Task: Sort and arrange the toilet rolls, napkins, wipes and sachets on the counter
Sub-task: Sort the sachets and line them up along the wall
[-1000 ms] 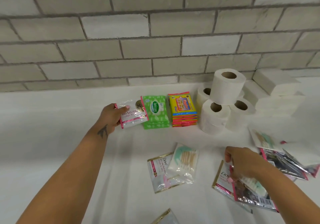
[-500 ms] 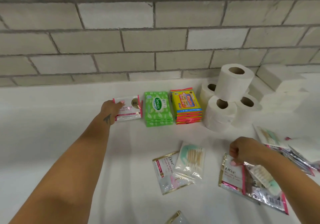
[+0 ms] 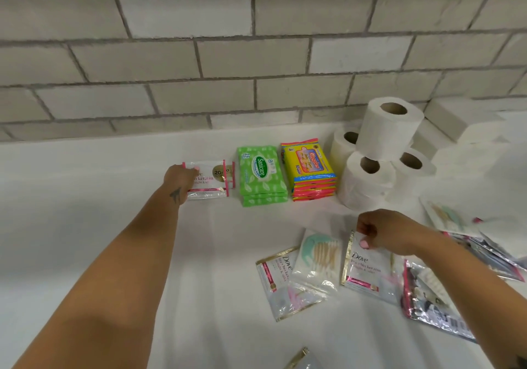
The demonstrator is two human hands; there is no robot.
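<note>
Sorted row along the wall on the table (image 3: 85,226): sachet pile (image 3: 211,180) at far left, green wipes stack (image 3: 261,176) just beside it, yellow wipes stack (image 3: 310,169) next, then toilet rolls (image 3: 379,152) piled in a pyramid, napkins (image 3: 456,120) behind them at right. Grouping by type appears deliberate; like goes on like.

Left hand (image 3: 179,176) rests on the left edge of the sachet pile, fingers curled over it, probably squaring the top sachet onto the pile; grip clasps the sachet edge.

Right hand (image 3: 382,233) pinches the top corner of a loose Dove sachet (image 3: 368,269) between thumb and fingers, likely the next one for the pile.

Unsorted: another sachet (image 3: 278,280) under a cotton bud packet (image 3: 320,257); more sachets in a heap (image 3: 484,249) at right.
</note>
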